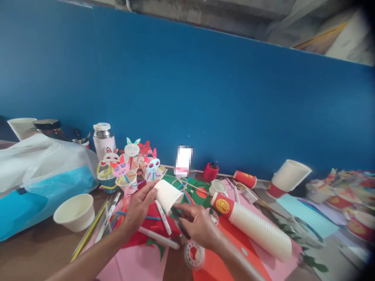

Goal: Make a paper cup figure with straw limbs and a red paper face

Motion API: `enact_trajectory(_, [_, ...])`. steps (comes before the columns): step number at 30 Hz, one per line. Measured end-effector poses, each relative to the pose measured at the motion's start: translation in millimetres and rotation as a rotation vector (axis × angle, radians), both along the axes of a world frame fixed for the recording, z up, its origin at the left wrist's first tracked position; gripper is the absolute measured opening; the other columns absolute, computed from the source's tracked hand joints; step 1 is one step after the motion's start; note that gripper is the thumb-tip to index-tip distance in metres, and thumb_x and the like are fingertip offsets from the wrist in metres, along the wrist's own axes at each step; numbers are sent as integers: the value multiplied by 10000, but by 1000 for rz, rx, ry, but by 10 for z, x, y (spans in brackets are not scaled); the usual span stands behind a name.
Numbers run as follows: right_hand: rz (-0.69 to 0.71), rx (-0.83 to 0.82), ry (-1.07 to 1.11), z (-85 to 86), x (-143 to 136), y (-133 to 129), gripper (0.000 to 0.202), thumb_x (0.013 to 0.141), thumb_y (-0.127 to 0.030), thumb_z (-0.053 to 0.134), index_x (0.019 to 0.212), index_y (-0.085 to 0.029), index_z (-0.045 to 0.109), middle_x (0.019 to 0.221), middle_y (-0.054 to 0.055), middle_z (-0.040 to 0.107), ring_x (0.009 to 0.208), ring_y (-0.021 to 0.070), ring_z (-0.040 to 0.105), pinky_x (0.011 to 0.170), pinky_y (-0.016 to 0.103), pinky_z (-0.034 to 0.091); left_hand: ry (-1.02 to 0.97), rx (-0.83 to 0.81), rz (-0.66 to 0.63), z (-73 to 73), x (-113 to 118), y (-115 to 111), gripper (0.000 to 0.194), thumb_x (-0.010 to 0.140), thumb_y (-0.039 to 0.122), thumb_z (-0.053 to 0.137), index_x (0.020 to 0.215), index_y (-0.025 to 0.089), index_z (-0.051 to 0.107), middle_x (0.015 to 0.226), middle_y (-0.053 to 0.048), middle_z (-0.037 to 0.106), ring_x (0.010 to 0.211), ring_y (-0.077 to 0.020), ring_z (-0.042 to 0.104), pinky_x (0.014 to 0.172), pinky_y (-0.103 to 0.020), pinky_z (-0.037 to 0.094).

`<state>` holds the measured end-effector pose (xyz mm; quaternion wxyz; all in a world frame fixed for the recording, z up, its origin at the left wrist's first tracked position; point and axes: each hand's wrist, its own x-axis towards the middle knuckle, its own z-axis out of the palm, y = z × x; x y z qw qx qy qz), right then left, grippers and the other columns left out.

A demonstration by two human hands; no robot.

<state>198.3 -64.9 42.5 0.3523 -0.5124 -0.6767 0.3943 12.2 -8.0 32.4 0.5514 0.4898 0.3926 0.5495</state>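
Holding the white cup (166, 194) tilted above the surface (26, 255), the left hand (142, 203) grasps its base end, presumably leaving the mouth accessible to the black tool (181, 225) pinched in the right hand (197, 224).

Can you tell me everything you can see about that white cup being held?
The white cup looks like plain paper, unprinted, with tapering sides. It is tipped over, its wider, rimmed mouth facing lower right. The left hand grips its base end; a dark tool in the right hand seems to meet the rim.
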Motion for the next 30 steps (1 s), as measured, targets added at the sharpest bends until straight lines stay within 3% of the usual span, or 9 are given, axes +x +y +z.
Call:
enact_trajectory(6, [-22, 95, -122, 124, -18, -38, 410, 720, -108, 498, 1082, -202, 667, 550, -47, 482, 508, 87, 403, 471, 187, 322, -151, -1, -53, 55, 27, -68, 678, 708, 307, 716, 1323, 210, 448, 1146, -79, 644, 1006, -239, 609, 829, -277, 494])
enact_trajectory(9, [14, 57, -95, 157, 10, -33, 426, 710, -96, 509, 1090, -213, 663, 582, -42, 520, 528, 85, 414, 482, 186, 332, -229, -64, -68, 90, 9, -53, 738, 686, 262, 744, 1341, 232, 405, 1185, -82, 620, 1022, -241, 603, 803, -260, 509])
enact_trajectory(13, [162, -240, 108, 250, 244, -15, 381, 736, -180, 582, 1110, -159, 649, 574, -25, 552, 453, 64, 425, 419, 167, 334, -397, -44, -33, 194, -98, 51, 553, 720, 214, 714, 1235, 260, 517, 1224, -23, 596, 1145, -199, 525, 815, -182, 496])
enact_trajectory(17, [171, -269, 450, 335, 514, 15, 413, 676, -316, 728, 1045, -143, 661, 499, -41, 525, 368, 34, 372, 361, 143, 272, -581, -181, -61, 312, -224, 79, 438, 755, 232, 628, 1188, 223, 560, 1060, -42, 679, 1045, -221, 594, 775, -250, 535])
enact_trajectory(20, [204, -141, 667, 290, 543, 53, 438, 695, -401, 734, 1053, -167, 639, 520, -30, 546, 349, 25, 363, 352, 137, 244, -638, -294, -150, 330, -267, 13, 454, 734, 280, 608, 1182, 228, 561, 1012, -68, 695, 938, -268, 647, 693, -313, 558])
enact_trajectory(23, [207, -99, 721, 189, 461, 90, 433, 713, -423, 726, 1048, -167, 629, 526, -24, 547, 345, 31, 378, 344, 136, 234, -672, -348, -254, 296, -272, -39, 480, 720, 315, 604, 1189, 228, 553, 1050, -100, 683, 914, -291, 659, 676, -328, 556])
enact_trajectory(30, [82, -114, 726, 61, 339, 133, 467, 697, -430, 740, 1057, -153, 630, 517, -22, 547, 369, 52, 415, 350, 153, 274, -709, -409, -145, 267, -220, -15, 304, 785, 334, 540, 1060, 225, 612, 963, -67, 692, 861, -287, 656, 647, -392, 553])
